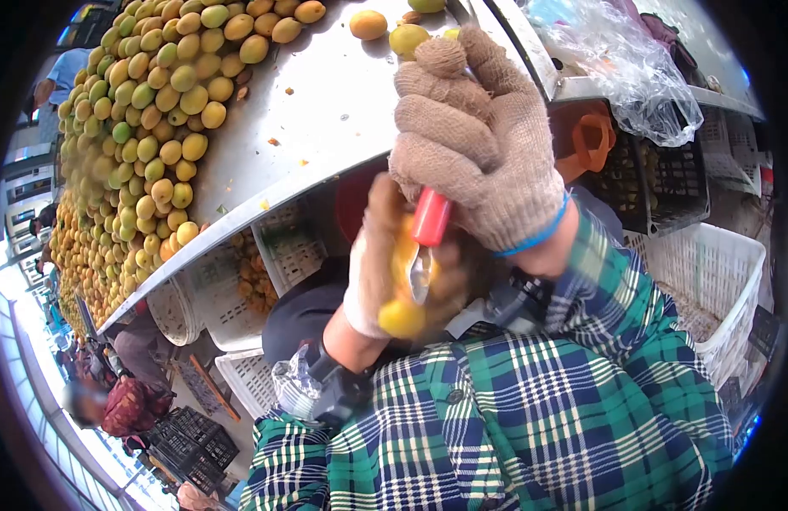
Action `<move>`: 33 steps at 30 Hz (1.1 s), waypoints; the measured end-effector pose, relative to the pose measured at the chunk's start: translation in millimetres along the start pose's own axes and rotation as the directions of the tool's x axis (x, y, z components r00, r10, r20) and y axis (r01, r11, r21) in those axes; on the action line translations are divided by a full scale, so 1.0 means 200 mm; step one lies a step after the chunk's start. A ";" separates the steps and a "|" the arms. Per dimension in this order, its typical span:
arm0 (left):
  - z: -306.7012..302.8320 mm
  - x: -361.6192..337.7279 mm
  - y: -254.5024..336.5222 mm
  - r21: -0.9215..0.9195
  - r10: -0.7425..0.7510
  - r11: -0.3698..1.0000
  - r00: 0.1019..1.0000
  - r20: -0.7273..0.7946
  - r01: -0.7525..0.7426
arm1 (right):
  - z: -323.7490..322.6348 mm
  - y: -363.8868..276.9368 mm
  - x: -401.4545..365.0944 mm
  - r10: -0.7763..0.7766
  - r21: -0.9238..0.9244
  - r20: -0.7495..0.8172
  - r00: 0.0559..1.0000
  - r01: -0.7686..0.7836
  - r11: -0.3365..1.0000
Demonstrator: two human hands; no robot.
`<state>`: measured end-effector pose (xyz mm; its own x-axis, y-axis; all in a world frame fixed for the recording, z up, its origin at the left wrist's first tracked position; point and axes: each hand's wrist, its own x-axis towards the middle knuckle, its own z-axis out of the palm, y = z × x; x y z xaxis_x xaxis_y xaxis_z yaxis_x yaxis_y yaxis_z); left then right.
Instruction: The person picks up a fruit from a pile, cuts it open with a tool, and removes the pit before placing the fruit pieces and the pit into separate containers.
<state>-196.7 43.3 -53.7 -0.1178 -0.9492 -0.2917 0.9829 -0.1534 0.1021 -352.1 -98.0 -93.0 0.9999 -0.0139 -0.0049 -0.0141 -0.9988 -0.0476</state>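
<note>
My right hand [479, 140], in a tan knit glove with a blue band at the wrist, is closed around a red-handled tool [431, 218]. The tool's short metal end [419, 274] points down against a yellow-orange apricot-like fruit [402, 317]. My left hand [373, 255], gloved and blurred by motion, is wrapped round that fruit just below the right hand. Whether the metal has cut into the fruit cannot be made out. A few loose fruits [368, 25] lie on the metal table beyond my right hand.
A large heap of yellow-green fruit [160, 94] covers the left of the metal table [292, 128]. Clear plastic bags [620, 60] hang at the right, above a black crate [675, 183] and a white crate [709, 264]. Another person [130, 400] sits at lower left.
</note>
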 end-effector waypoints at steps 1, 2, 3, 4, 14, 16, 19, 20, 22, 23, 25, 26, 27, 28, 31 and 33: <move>0.00 0.03 0.03 0.073 0.116 0.992 0.959 -0.260 -0.100 | -0.13 -0.04 0.14 0.172 0.694 -0.225 0.959 0.034 0.719; 0.00 0.04 0.07 0.172 0.238 0.969 0.839 -0.490 -0.175 | -0.25 -0.08 0.28 0.439 0.966 -0.250 0.863 0.252 0.055; -0.05 0.01 0.09 0.453 0.347 0.875 0.874 -0.341 -0.170 | -0.31 -0.09 0.37 0.631 0.641 -0.059 0.773 0.514 -0.570; -0.06 0.00 0.11 0.633 0.433 0.749 0.868 -0.244 -0.195 | -0.28 0.05 0.47 0.372 0.142 -0.252 0.893 0.414 -0.899; -0.03 0.06 0.23 0.774 0.782 0.535 0.545 -0.301 -0.340 | -0.34 -0.10 0.55 0.421 0.847 0.437 0.795 -0.207 -0.489; -0.10 0.05 0.27 0.832 0.818 0.460 0.513 -0.260 -0.312 | -0.31 -0.16 0.59 0.442 0.887 0.414 0.796 -0.242 -0.394; -0.13 0.03 0.28 0.980 0.850 -0.196 0.493 0.186 -0.032 | -0.29 -0.17 0.61 0.413 0.875 0.450 0.792 -0.298 -0.382; -0.14 0.04 0.28 0.980 0.849 -0.195 0.495 0.186 -0.033 | -0.28 -0.17 0.61 0.382 0.854 0.473 0.794 -0.307 -0.420; -0.15 0.05 0.28 0.981 0.869 -0.177 0.456 0.194 -0.078 | -0.26 -0.17 0.61 0.346 0.828 0.472 0.811 -0.272 -0.490; -0.14 0.04 0.28 0.981 0.869 -0.176 0.455 0.193 -0.078 | -0.25 -0.18 0.62 0.309 0.795 0.466 0.829 -0.239 -0.557; -0.13 0.03 0.29 0.987 0.871 -0.136 0.465 0.159 -0.082 | -0.21 -0.20 0.63 0.270 0.755 0.456 0.848 -0.208 -0.621; -0.13 0.03 0.29 0.988 0.872 -0.134 0.463 0.157 -0.081 | -0.17 -0.21 0.65 0.285 0.718 0.488 0.825 -0.194 -0.669; -0.14 0.03 0.30 0.977 0.876 -0.204 0.436 0.208 -0.057 | -0.15 -0.22 0.66 0.297 0.679 0.521 0.800 -0.177 -0.713; -0.14 0.03 0.30 0.962 0.874 -0.273 0.409 0.261 -0.032 | -0.14 -0.22 0.67 0.294 0.680 0.520 0.802 -0.180 -0.710; -0.14 0.02 0.34 0.973 0.900 -0.066 0.408 0.153 -0.219 | -0.16 -0.21 0.67 0.226 0.594 0.445 0.867 -0.097 -0.798; -0.06 -0.03 0.35 0.890 0.861 0.304 0.498 -0.104 -0.340 | -0.20 -0.20 0.66 0.268 0.563 0.425 0.865 -0.021 -0.826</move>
<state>-125.1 41.3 -56.7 0.8023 -0.5760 -0.1564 0.2130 0.0315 0.9765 -219.6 -60.9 -52.3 0.8589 -0.2593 -0.4417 -0.0118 0.8521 -0.5232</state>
